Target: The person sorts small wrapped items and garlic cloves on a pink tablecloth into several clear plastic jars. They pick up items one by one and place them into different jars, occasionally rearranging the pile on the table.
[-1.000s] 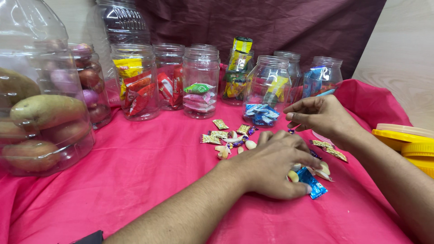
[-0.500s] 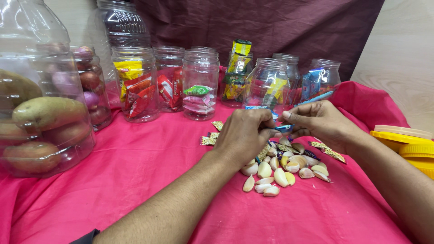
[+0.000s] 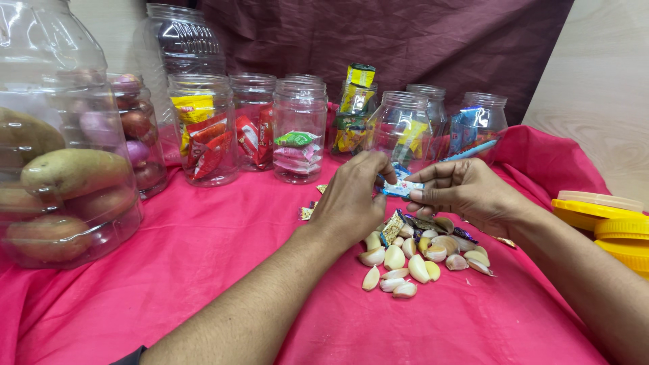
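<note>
A blue-and-white sweet wrapper (image 3: 400,188) sits between the left hand (image 3: 351,199) and right hand (image 3: 460,192). Below them lie cream garlic cloves (image 3: 412,260) on pink cloth (image 3: 203,257); yellow lids (image 3: 608,220) lie right of the right hand.

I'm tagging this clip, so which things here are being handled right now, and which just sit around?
In hand:
- left hand and right hand, both on the blue sweet wrapper
- pile of garlic cloves and small sweets below them

Lying about:
- potato jar
- snack jars
- yellow lids
- pink cloth

Table under wrinkled pink cloth (image 3: 203,257): clear plastic jars (image 3: 299,128) in back row, loose garlic cloves (image 3: 412,260), small sweet wrappers (image 3: 392,228), yellow lids (image 3: 612,216) at right.
</note>
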